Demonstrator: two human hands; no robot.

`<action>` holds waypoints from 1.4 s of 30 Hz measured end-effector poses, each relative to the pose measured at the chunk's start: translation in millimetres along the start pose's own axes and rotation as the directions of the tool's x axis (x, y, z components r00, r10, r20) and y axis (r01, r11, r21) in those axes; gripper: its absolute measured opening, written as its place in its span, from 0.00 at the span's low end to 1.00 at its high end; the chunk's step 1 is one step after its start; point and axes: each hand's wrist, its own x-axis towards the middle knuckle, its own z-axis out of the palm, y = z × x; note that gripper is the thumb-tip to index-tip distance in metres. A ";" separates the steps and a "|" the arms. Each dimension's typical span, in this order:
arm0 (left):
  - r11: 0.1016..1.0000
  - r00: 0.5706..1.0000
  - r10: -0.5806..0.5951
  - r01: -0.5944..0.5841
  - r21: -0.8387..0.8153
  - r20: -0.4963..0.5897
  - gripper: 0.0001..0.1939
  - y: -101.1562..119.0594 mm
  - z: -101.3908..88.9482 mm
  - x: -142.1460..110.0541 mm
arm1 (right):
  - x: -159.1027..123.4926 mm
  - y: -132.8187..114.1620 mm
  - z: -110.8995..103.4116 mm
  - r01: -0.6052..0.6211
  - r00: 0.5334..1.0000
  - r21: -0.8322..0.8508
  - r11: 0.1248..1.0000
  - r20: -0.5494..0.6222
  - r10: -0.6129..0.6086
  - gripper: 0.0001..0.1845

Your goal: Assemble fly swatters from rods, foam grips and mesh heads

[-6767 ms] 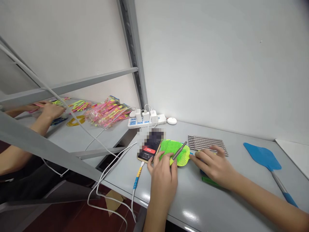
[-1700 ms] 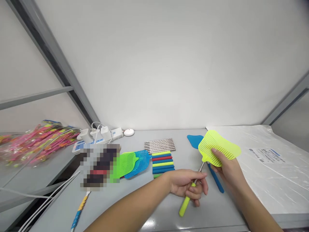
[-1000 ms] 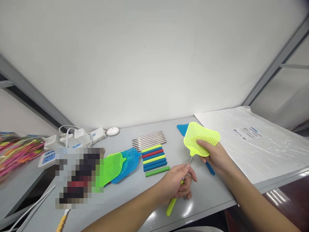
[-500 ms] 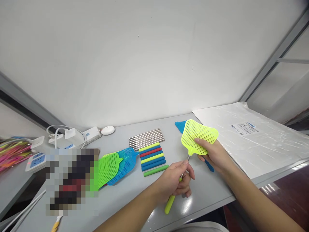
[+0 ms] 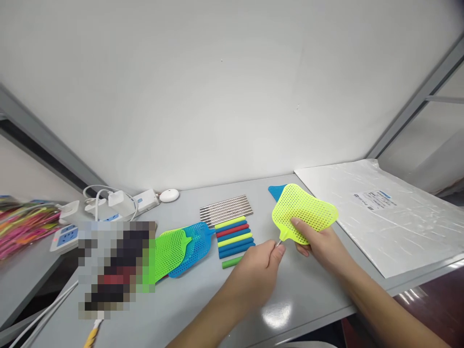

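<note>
A yellow fly swatter with a perforated head is held in both hands. My right hand pinches the head, thumb on top and fingers beneath. My left hand is closed around the thin metal rod just below the head's neck; the yellow grip is hidden by that hand. Partly covered behind the head, a blue swatter head lies on the table. Left of my left hand are a row of coloured handle tubes, a green tube and several metal rods.
Green and blue swatter heads lie stacked on the grey table. Power strips with cables and a white oval case stand at the left. A pixelated patch covers something there. A white wrapped panel lies at the right.
My left hand has turned and closed more fully around the rod, hiding the yellow grip. The swatter head has tilted slightly to the right. The camera view has shifted a little.
</note>
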 end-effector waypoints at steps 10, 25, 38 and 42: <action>0.997 0.996 0.065 -0.061 -0.054 0.068 0.19 -5.8 -6.4 -4.7 | -4.7 17.1 11.4 -0.147 0.956 0.085 0.986 0.268 0.119 0.13; 0.938 0.939 -0.051 0.163 -0.307 0.341 0.16 -6.4 -23.0 2.8 | -7.3 21.4 9.6 0.061 0.980 0.076 0.995 0.184 -0.074 0.10; 0.981 0.975 0.009 0.034 -0.193 0.220 0.18 -3.8 -23.9 -2.8 | -18.1 24.7 28.0 0.007 0.979 0.145 0.989 0.199 -0.036 0.12; 0.968 0.990 0.121 -0.135 0.211 0.077 0.18 5.1 -22.6 -8.2 | -21.9 22.2 31.1 0.049 0.983 0.129 0.990 0.169 -0.070 0.13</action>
